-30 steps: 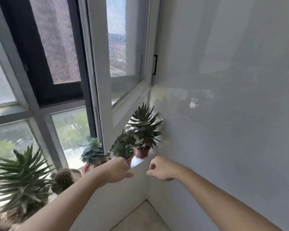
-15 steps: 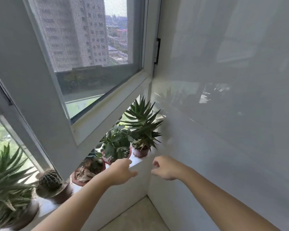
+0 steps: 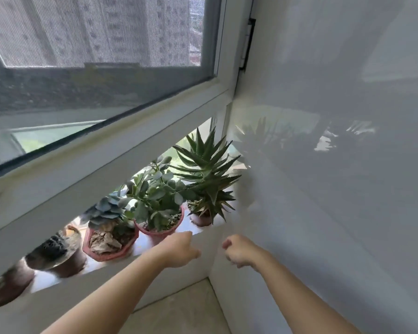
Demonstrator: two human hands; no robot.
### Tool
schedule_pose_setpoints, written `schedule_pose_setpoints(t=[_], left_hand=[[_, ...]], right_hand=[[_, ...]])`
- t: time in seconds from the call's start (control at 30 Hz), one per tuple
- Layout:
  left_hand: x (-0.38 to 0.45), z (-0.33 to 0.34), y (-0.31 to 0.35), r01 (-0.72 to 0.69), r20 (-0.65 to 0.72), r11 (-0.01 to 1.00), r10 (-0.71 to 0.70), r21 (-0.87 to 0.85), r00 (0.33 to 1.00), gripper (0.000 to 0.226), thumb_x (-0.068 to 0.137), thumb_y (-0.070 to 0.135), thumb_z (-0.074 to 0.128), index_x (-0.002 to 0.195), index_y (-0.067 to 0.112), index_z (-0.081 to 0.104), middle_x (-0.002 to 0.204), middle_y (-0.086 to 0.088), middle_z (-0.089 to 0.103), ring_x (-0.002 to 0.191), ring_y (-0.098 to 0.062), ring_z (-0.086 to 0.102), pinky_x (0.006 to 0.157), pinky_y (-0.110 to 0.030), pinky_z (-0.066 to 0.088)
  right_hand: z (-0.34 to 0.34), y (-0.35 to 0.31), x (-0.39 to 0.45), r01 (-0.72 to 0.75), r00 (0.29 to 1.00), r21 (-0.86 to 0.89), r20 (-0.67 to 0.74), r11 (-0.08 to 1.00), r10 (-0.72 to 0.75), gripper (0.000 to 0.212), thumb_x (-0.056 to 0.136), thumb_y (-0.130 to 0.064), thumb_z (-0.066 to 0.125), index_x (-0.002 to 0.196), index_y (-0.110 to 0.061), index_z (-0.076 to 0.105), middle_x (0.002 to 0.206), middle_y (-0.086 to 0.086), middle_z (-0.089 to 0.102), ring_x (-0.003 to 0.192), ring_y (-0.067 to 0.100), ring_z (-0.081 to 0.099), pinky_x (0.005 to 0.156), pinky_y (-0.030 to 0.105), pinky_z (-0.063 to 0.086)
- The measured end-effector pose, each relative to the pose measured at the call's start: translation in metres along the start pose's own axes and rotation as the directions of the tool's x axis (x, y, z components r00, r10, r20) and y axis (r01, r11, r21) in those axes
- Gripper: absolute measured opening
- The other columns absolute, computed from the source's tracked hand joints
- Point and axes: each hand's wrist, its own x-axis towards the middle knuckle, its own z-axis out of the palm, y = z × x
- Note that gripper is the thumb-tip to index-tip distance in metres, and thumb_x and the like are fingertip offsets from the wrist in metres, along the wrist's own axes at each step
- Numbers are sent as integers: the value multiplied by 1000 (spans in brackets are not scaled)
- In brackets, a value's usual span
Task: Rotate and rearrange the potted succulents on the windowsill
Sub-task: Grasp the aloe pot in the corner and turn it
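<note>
Several potted succulents stand in a row on the white windowsill (image 3: 198,230). A spiky aloe (image 3: 206,173) in a small brown pot sits in the far right corner. Left of it are a round-leaved jade plant (image 3: 156,196) in a pink pot, a blue-grey rosette (image 3: 106,212) in a red angular pot, and a dark cactus (image 3: 52,247). My left hand (image 3: 179,250) hovers just in front of the pink pot, fingers loosely curled, holding nothing. My right hand (image 3: 239,250) hangs beside the wall, loosely curled and empty, below the aloe.
An open window sash (image 3: 101,150) with an insect screen leans over the sill and hides the tops of the left pots. A glossy white wall (image 3: 323,189) closes the right side. Another dark pot (image 3: 7,285) sits far left. Tiled floor (image 3: 179,309) lies below.
The view has moved closer and lower under the sash, revealing more of the pots. Both hands stay in front of the sill, near the pink pot and the corner.
</note>
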Motion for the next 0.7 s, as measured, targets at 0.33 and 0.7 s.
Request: schedule_pose_setpoints(t=[0.33,0.7], left_hand=[[75,86,12,54,-52,887,-88,-459,995,103,84,31,67,155,8,-4,166,-8,-1,152,-21,5,118,-28,11],[165,122,-8,-160,-292,715,-65,-681,954,110,86,7,66,150,13,-22,163,2,-14,147,-6,-8,117,-18,8]], right_hand=[[23,53,116,54,995,361,-102,931,-18,69,83,1,41,148,-19,33,154,-1,40,131,21,47,77,29,50],[30,51,211,313,941,509,-282,802,-188,65,87,10,39,147,-14,35,148,11,47,120,18,50,84,26,46]])
